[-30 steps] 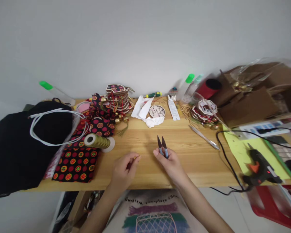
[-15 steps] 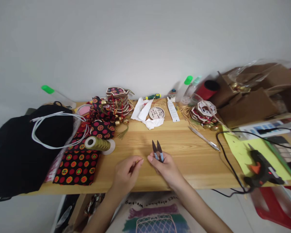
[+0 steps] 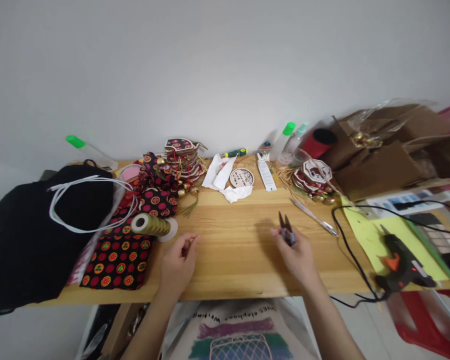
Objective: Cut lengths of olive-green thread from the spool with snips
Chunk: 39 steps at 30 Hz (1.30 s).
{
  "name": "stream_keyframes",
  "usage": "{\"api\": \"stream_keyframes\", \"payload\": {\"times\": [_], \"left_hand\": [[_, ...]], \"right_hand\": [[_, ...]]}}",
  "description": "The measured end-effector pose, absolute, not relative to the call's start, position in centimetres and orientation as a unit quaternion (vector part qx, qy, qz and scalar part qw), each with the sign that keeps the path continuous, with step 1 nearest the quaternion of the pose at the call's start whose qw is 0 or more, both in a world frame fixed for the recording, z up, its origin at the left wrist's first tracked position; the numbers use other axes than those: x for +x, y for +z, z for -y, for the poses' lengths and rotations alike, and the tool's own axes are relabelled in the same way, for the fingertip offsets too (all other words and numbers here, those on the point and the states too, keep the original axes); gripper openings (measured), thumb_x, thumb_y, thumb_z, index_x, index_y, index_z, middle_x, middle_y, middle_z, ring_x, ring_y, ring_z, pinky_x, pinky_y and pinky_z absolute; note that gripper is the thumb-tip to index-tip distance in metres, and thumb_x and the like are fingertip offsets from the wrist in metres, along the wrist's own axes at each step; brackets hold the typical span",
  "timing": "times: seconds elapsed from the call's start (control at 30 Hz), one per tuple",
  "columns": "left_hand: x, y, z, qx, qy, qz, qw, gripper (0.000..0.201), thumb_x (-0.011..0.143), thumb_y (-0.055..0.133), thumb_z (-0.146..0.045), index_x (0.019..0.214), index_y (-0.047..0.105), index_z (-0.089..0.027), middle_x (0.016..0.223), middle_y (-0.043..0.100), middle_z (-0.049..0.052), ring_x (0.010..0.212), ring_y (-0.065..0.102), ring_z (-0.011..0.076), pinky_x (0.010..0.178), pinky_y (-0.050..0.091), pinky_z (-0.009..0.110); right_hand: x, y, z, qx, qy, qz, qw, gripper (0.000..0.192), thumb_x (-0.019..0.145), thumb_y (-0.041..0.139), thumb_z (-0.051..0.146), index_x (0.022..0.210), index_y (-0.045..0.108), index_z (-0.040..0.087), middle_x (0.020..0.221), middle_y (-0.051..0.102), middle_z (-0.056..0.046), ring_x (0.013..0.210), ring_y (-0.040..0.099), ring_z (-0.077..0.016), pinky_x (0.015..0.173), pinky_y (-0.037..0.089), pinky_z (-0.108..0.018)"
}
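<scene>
My right hand (image 3: 297, 257) is closed round a pair of thread snips (image 3: 287, 232), blades pointing up and away from me. My left hand (image 3: 178, 262) hovers near the table's front edge, fingers curled and pinched together. Whatever lies in that pinch is too small to name. Just beyond the left hand, a spool of olive thread (image 3: 154, 225) lies on its side with its pale base toward the hand. It rests partly on folded black fabric with red and orange flowers (image 3: 116, 262).
At the back stand stacked fabric charms with bells (image 3: 182, 160), a round printed disc (image 3: 242, 177), white paper (image 3: 219, 172) and a tube (image 3: 266, 172). A craft knife (image 3: 315, 217), glue gun (image 3: 401, 260) and cardboard boxes (image 3: 375, 165) are right; a black bag (image 3: 60, 215) is left.
My hands have moved apart. The right went to the right with the snips, and the left drew back leftward toward the spool, still pinched.
</scene>
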State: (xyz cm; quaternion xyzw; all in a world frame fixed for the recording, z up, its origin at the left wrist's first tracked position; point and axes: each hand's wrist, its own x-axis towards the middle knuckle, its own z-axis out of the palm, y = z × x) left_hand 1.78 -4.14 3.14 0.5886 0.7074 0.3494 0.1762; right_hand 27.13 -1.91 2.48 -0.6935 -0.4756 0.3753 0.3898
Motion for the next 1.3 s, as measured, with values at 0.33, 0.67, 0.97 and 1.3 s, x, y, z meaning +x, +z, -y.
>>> {"api": "stream_keyframes", "payload": {"times": [0.33,0.67,0.97,1.3], "left_hand": [[-0.5,1.5,3.4,0.623,0.246,-0.735,0.107,0.030,0.083,0.044,-0.040,0.076,0.063,-0.019,0.056,0.058,-0.002,0.049,0.050,0.0105,0.053,0.038,0.021],[-0.4,1.0,3.1,0.638,0.153,-0.754,0.029,0.028,0.084,0.043,-0.035,0.081,0.065,-0.018,0.062,0.064,0.002,0.053,0.054,0.0135,0.053,0.032,0.023],[-0.5,1.0,3.0,0.606,0.153,-0.780,0.015,0.029,0.083,0.043,-0.035,0.082,0.066,-0.017,0.063,0.065,0.004,0.051,0.052,0.0134,0.053,0.032,0.023],[-0.8,0.8,2.9,0.607,0.156,-0.779,0.028,0.029,0.083,0.044,-0.035,0.083,0.066,-0.017,0.061,0.064,0.003,0.051,0.053,0.0137,0.052,0.032,0.022]], "right_hand": [[34.4,1.6,2.3,-0.828,0.136,0.472,0.271,0.043,0.066,0.048,0.056,0.072,0.062,0.016,0.060,0.063,-0.009,0.055,0.056,-0.0217,0.052,0.038,-0.030],[33.8,1.4,1.7,-0.840,0.119,0.499,0.174,0.040,0.076,0.042,0.047,0.081,0.065,0.014,0.065,0.062,-0.010,0.062,0.055,-0.0226,0.055,0.033,-0.029],[32.6,2.5,0.9,-0.878,0.125,0.458,0.063,0.036,0.085,0.043,0.040,0.095,0.066,0.014,0.076,0.066,-0.012,0.064,0.055,-0.0224,0.054,0.027,-0.028],[32.6,2.5,0.5,-0.887,0.132,0.439,0.054,0.037,0.085,0.044,0.042,0.095,0.067,0.014,0.077,0.066,-0.014,0.065,0.057,-0.0229,0.053,0.028,-0.028]]}}
